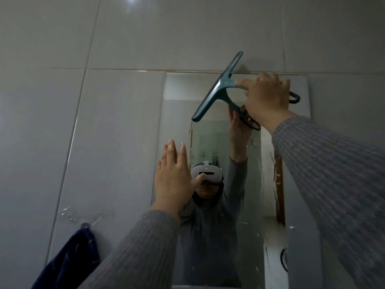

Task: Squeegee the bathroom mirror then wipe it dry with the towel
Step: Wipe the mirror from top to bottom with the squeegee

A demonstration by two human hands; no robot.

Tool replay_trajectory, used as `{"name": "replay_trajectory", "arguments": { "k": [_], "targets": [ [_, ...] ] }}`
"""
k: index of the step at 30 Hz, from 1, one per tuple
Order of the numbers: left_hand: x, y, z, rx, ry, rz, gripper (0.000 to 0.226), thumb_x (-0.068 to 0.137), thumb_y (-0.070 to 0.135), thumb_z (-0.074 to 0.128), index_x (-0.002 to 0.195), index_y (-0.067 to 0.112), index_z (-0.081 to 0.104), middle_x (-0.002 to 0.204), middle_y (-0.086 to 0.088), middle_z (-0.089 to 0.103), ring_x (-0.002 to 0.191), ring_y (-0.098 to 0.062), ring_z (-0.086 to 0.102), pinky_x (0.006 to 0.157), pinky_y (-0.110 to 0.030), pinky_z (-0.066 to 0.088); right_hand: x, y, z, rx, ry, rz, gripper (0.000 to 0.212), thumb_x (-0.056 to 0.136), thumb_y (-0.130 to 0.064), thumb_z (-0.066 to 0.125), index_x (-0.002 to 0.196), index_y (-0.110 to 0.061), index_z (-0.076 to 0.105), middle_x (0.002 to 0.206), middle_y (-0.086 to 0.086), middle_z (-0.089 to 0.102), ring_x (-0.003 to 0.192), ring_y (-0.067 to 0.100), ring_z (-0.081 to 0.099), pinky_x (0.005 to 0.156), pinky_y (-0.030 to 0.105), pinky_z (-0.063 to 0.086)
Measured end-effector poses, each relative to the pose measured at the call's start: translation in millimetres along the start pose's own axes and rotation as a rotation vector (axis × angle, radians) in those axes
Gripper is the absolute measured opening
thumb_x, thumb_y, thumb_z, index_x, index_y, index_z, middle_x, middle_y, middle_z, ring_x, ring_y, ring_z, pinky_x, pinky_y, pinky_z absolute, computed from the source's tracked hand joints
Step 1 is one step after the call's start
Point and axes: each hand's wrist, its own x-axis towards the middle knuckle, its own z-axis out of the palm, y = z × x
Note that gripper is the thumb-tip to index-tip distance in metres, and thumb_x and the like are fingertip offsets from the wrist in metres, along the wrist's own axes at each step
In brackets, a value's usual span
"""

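A frameless bathroom mirror [179, 94] hangs on the grey tiled wall, with water streaks and droplets on its lower and right parts. My right hand [265, 101] grips the handle of a teal squeegee [218, 86]. Its blade is tilted, the upper end over the mirror's top edge and the lower end on the glass. My left hand [174, 176] is flat with fingers spread against the mirror's left edge, holding nothing. A dark blue towel [70, 261] hangs from a wall hook at the lower left.
Large grey wall tiles [104, 132] surround the mirror. A hook [85, 225] under a clear adhesive patch holds the towel. The mirror reflects a person in a grey sweater wearing a white headset, and a doorway.
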Motion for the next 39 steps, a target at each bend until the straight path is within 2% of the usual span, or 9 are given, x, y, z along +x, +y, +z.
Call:
{"name": "replay_trajectory", "arguments": {
  "k": [13, 17, 21, 28, 30, 33, 36, 37, 39],
  "targets": [
    [2, 2, -1, -0.012, 0.001, -0.015, 0.106, 0.075, 0.068, 0.058, 0.151, 0.021, 0.002, 0.159, -0.004, -0.011, 0.146, -0.022, -0.010, 0.115, -0.043, 0.009, -29, 91, -14, 0.069, -0.109, 0.314, 0.043, 0.097, -0.015, 0.043, 0.136, -0.033, 0.049, 0.126, 0.017, 0.053, 0.117, 0.038, 0.046, 0.096, 0.051, 0.036],
    [3, 3, -2, 0.001, 0.002, -0.015, 0.105, 0.075, 0.067, 0.058, 0.150, 0.019, 0.004, 0.159, -0.006, -0.010, 0.146, -0.022, -0.010, 0.116, -0.044, 0.012, -42, 93, -17, 0.175, -0.138, 0.413, 0.042, 0.098, -0.019, 0.039, 0.137, -0.031, 0.049, 0.130, 0.011, 0.057, 0.115, 0.035, 0.053, 0.090, 0.041, 0.044],
    [3, 2, 0, 0.006, 0.017, -0.012, 0.105, 0.074, 0.068, 0.058, 0.151, 0.019, 0.005, 0.159, -0.006, -0.009, 0.146, -0.023, -0.009, 0.116, -0.043, 0.010, -61, 80, -19, 0.187, -0.115, 0.456, 0.034, 0.098, -0.018, 0.042, 0.128, -0.020, 0.057, 0.125, 0.010, 0.062, 0.110, 0.031, 0.058, 0.075, 0.031, 0.038],
    [4, 0, -2, -0.040, -0.001, -0.014, 0.104, 0.073, 0.065, 0.062, 0.150, 0.020, 0.008, 0.160, -0.004, -0.006, 0.146, -0.023, -0.007, 0.117, -0.045, 0.010, -86, 45, -6, 0.372, -0.067, 0.610, 0.027, 0.095, -0.021, 0.047, 0.113, -0.009, 0.063, 0.110, 0.011, 0.068, 0.098, 0.029, 0.064, 0.066, 0.024, 0.035],
    [1, -1, -3, -0.047, -0.005, -0.006, 0.103, 0.074, 0.063, 0.063, 0.150, 0.020, 0.008, 0.160, -0.004, -0.005, 0.146, -0.022, -0.007, 0.116, -0.044, 0.009, -90, 28, -5, 0.444, -0.064, 0.648, 0.026, 0.095, -0.020, 0.047, 0.110, -0.007, 0.062, 0.104, 0.011, 0.069, 0.089, 0.027, 0.068, 0.058, 0.022, 0.041],
    [-9, -5, -5, -0.038, 0.002, 0.005, 0.102, 0.076, 0.060, 0.064, 0.150, 0.017, 0.009, 0.160, -0.006, -0.003, 0.146, -0.022, -0.006, 0.117, -0.043, 0.009, -95, -2, -5, 0.605, -0.070, 0.683, 0.024, 0.096, -0.018, 0.046, 0.110, -0.005, 0.059, 0.096, 0.009, 0.064, 0.078, 0.024, 0.067, 0.057, 0.033, 0.058],
    [-22, -10, -6, -0.003, 0.016, 0.010, 0.103, 0.077, 0.059, 0.064, 0.150, 0.015, 0.007, 0.160, -0.008, -0.001, 0.146, -0.024, -0.001, 0.117, -0.040, 0.008, -99, -32, -5, 0.607, -0.082, 0.646, 0.023, 0.098, -0.018, 0.045, 0.111, -0.003, 0.058, 0.084, 0.003, 0.056, 0.065, 0.015, 0.059, 0.047, 0.019, 0.045],
    [-24, -12, -6, 0.002, 0.011, 0.014, 0.103, 0.077, 0.059, 0.064, 0.150, 0.014, 0.006, 0.160, -0.008, 0.000, 0.146, -0.025, 0.000, 0.117, -0.039, 0.009, -100, -43, -6, 0.601, -0.090, 0.622, 0.025, 0.098, -0.018, 0.046, 0.113, -0.003, 0.058, 0.087, 0.003, 0.059, 0.067, 0.015, 0.059, 0.047, 0.016, 0.040],
    [-26, -14, -6, 0.009, -0.032, 0.029, 0.104, 0.077, 0.059, 0.064, 0.150, 0.014, 0.006, 0.160, -0.008, 0.000, 0.146, -0.025, 0.002, 0.117, -0.039, 0.011, -102, -64, -4, 0.619, -0.103, 0.582, 0.027, 0.097, -0.019, 0.047, 0.115, -0.003, 0.058, 0.100, 0.007, 0.066, 0.079, 0.019, 0.062, 0.053, 0.018, 0.043]
  ]
}}
